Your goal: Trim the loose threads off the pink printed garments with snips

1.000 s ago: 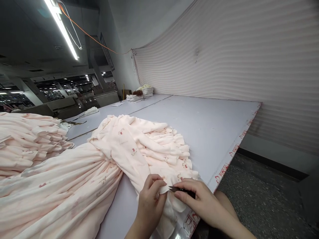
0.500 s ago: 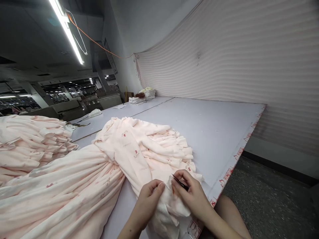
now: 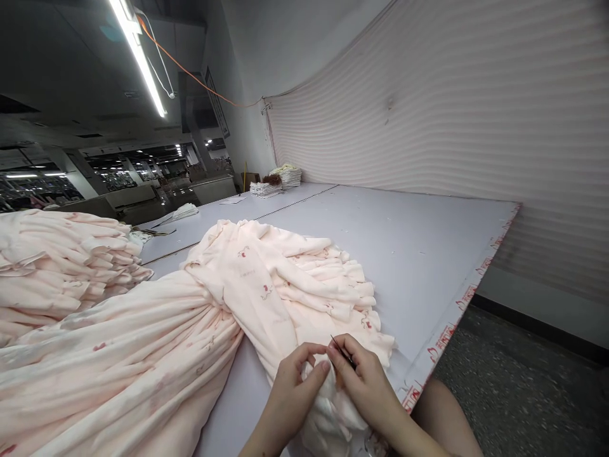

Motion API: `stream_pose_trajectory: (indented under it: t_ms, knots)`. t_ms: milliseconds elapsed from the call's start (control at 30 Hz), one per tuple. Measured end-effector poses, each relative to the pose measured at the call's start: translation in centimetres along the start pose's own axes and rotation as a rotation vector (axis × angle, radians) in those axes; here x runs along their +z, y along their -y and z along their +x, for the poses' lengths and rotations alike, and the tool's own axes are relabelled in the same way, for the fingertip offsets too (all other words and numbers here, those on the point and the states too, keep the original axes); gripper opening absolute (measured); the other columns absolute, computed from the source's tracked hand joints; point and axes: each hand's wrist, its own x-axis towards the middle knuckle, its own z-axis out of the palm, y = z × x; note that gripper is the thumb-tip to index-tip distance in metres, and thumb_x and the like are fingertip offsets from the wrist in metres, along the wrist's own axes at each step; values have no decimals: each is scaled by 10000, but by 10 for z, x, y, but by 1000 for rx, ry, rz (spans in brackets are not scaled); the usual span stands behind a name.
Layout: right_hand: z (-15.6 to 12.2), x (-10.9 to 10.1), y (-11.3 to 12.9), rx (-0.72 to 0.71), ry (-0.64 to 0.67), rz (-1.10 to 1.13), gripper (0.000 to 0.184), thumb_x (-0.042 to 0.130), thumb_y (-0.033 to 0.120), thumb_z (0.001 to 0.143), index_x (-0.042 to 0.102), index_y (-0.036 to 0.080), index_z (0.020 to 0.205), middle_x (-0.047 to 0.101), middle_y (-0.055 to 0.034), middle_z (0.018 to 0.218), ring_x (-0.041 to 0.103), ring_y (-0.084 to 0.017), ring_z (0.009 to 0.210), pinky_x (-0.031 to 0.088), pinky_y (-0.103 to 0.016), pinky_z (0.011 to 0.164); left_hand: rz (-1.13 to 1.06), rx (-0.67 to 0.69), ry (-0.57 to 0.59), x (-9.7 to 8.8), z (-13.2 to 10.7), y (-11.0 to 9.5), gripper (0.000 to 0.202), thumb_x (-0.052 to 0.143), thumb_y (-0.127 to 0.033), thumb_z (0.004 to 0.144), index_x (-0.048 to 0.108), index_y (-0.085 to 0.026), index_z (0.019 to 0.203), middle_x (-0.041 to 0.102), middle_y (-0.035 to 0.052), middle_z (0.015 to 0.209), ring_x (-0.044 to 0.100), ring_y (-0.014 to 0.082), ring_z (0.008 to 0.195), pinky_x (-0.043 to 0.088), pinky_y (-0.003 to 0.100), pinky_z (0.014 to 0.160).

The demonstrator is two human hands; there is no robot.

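Note:
A pale pink plush garment [image 3: 266, 279] with small red prints lies bunched across the table, its ruffled edge fanned out to the right. My left hand [image 3: 302, 384] pinches the white edge of the cloth between thumb and forefinger. Close against it, fingertips nearly meeting, my right hand [image 3: 359, 374] is closed round small black thread snips [image 3: 343, 353], whose thin point sticks out up and left. The right thumb and fingers also press on the same cloth edge. Between and below both hands hangs loose white fabric [image 3: 328, 406]. The fingers partly hide the snips.
More pink garments [image 3: 61, 266] are heaped at the left. Folded white cloth stacks [image 3: 285, 176] stand at the table's far end. The lilac table [image 3: 380, 231] has a red-printed edge [image 3: 445, 336] on the right, by my leg. A striped sheet [image 3: 428, 114] hangs behind.
My hands have come closer together at the cloth edge, and the snips show less between my right fingers. The view has shifted slightly.

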Motion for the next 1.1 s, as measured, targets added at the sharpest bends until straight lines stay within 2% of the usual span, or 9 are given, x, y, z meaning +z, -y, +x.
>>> stream_pose_trajectory:
  t_ms: [100,233,433,600,767,867,967,1033,1100]
  knots:
    - [1,-2,-1,7,-32,58,235,486,397,870,532,191,767,531,17,683,506,-137,635,408,-234,584,-66,-23,-46,1,1,-2,206,515,-346,840,624,-174,810,597,-1,772,517,162,775,403,250,728]
    - [-2,-17,3,-16,31,-44,177,558,365,824,603,201,876,612,-18,813,563,-186,785,433,-267,686,-189,-105,-59,-1,0,1,225,536,-381,824,616,-171,834,584,-7,767,505,147,735,401,236,675]
    - [-5,-25,10,3,107,-230,142,577,319,808,683,242,863,658,-17,802,599,-197,770,436,-275,677,-240,-111,-31,-1,0,2,239,545,-390,810,619,-164,834,594,0,770,522,156,745,417,247,694]
    - [-2,-19,6,-14,105,-149,162,572,326,810,708,240,831,681,-27,792,608,-203,762,444,-280,679,-214,-127,-30,0,0,0,228,552,-378,801,625,-164,831,590,-5,758,521,154,736,417,243,680]
    - [-3,-16,-1,112,134,49,244,568,382,799,698,184,740,661,-34,692,597,-195,675,445,-271,602,-135,-87,-8,1,0,0,213,516,-359,825,601,-167,792,563,-15,728,504,148,725,408,236,674]
    - [4,-24,-9,116,70,74,264,558,408,799,671,172,833,668,-44,781,600,-203,736,451,-277,634,1,-19,-129,-5,0,3,217,559,-372,800,540,-177,708,507,-32,667,469,139,679,386,227,636]
    - [24,-40,-24,26,-124,-189,346,572,317,778,583,206,1106,631,-67,1044,573,-232,904,427,-321,756,94,71,-371,-19,1,5,287,647,-355,733,442,-190,618,416,-58,587,414,118,600,355,221,589]
    - [43,-50,-35,-18,-163,-350,413,544,200,753,553,242,1164,601,-63,1101,549,-234,941,392,-328,768,2,132,-444,-31,3,5,316,667,-330,714,406,-193,597,443,-54,602,439,116,616,372,218,603]
    - [61,-56,-43,-34,-141,-370,347,523,128,715,620,247,1026,613,-44,997,547,-213,885,372,-301,726,-226,143,-453,-46,5,4,336,671,-317,705,374,-197,607,514,-45,651,487,119,648,400,213,608]
